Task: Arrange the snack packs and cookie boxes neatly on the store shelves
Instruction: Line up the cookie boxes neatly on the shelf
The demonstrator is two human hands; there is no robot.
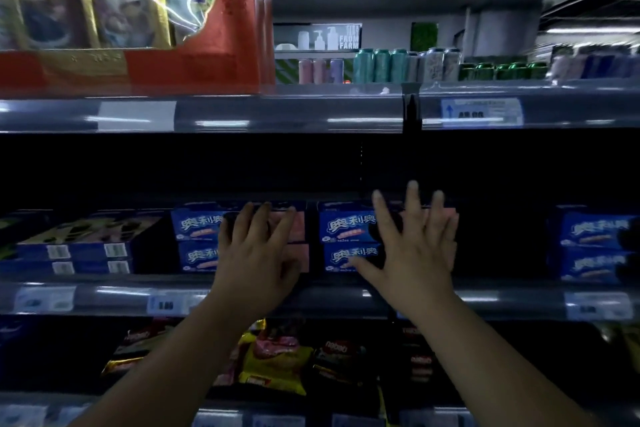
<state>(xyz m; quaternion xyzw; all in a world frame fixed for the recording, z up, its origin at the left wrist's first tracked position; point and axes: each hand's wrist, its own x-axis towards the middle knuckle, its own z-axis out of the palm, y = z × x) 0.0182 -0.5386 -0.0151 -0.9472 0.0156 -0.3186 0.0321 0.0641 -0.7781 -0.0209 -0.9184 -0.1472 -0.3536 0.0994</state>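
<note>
Two stacks of blue cookie boxes stand on the middle shelf (329,298). My left hand (256,253) lies flat against the front of the left stack (197,239), fingers spread over its pink end. My right hand (412,253) presses with spread fingers on the front of the right stack (346,236). Neither hand grips a box. Another stack of blue cookie boxes (588,246) stands at the far right. Flat blue boxes (79,246) lie stacked at the left, one side facing out.
Snack packs in yellow (277,364) and dark red (343,354) wrappers lie loosely on the shelf below. A large red gift box (194,55) sits on the top shelf at left. Cans (381,66) line a far shelf. A dark gap separates the right stack from the far-right one.
</note>
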